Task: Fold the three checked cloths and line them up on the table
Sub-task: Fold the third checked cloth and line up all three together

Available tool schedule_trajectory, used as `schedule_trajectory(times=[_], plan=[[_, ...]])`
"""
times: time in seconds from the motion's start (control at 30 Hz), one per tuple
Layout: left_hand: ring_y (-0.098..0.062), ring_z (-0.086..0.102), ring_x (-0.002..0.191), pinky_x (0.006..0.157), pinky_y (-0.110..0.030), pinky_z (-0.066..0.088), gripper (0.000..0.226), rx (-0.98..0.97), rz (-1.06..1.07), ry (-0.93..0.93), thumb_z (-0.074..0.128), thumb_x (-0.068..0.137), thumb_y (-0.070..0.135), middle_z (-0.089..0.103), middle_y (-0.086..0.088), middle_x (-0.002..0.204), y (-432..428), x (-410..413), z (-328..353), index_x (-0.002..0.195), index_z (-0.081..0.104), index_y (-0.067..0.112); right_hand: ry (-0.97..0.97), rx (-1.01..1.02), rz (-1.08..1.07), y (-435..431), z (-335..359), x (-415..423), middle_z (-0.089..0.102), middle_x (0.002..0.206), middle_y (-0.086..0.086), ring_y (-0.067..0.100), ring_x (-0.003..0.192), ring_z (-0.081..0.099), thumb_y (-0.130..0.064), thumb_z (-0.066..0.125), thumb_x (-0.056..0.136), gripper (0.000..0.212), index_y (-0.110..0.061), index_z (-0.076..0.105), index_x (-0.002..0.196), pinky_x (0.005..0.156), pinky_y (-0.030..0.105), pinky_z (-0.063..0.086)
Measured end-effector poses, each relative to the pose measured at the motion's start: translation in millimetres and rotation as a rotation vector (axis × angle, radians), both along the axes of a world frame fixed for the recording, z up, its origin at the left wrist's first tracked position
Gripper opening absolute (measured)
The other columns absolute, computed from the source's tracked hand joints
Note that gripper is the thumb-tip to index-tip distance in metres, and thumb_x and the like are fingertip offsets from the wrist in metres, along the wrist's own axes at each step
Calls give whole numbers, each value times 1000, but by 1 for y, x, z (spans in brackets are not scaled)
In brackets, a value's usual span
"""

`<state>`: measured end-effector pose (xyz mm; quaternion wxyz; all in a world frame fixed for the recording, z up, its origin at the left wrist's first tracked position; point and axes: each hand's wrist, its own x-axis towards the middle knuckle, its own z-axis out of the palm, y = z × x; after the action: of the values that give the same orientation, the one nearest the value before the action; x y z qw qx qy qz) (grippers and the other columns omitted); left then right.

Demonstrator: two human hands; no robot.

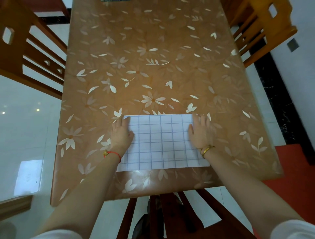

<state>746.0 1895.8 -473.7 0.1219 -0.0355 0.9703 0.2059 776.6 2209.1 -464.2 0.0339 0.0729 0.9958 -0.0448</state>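
One white cloth with a thin blue check lies flat as a rectangle near the front edge of the table. My left hand rests palm down on the cloth's left edge, fingers pointing away from me. On the cloth's right edge lies my right hand, also flat and palm down. Neither hand grips the fabric; both press on it. Only this one checked cloth is in view.
The table wears an orange-brown cover with pale flower prints. Wooden chairs stand at the left, at the back right and right under me at the front. A dark object pokes in at the table's far edge.
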Motion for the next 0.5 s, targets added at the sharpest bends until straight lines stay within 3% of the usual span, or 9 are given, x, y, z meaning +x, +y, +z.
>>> schedule_trajectory(times=[0.07, 0.17, 0.3, 0.5], plan=[[-38, 41, 127, 108, -47, 35, 52, 108, 175, 47, 64, 84, 12, 45, -17, 138, 0, 12, 2, 134, 52, 8, 39, -110, 145, -22, 3, 0, 54, 114, 10, 28, 102, 50, -20, 47, 88, 39, -14, 54, 126, 81, 42, 48], [-36, 46, 114, 95, -43, 40, 41, 204, 379, 15, 71, 82, 19, 49, -16, 120, 1, 32, 5, 115, 52, 3, 6, -276, 274, -57, 1, 3, 54, 104, 8, 25, 93, 50, -10, 50, 88, 35, -14, 58, 122, 77, 39, 47], [-32, 52, 107, 83, -45, 48, 50, 183, 465, -44, 74, 79, 33, 51, -10, 117, 1, 51, 8, 111, 50, 5, -105, -428, 183, -86, -2, -2, 53, 109, 11, 27, 99, 51, -13, 47, 92, 40, -12, 52, 132, 80, 36, 47], [-37, 49, 113, 94, -47, 43, 50, 56, 529, -112, 75, 78, 35, 53, -15, 119, 8, 62, 15, 110, 51, 5, -273, -485, 78, -99, -4, -13, 51, 122, 16, 34, 112, 49, -16, 44, 94, 48, -11, 40, 141, 89, 43, 47]])
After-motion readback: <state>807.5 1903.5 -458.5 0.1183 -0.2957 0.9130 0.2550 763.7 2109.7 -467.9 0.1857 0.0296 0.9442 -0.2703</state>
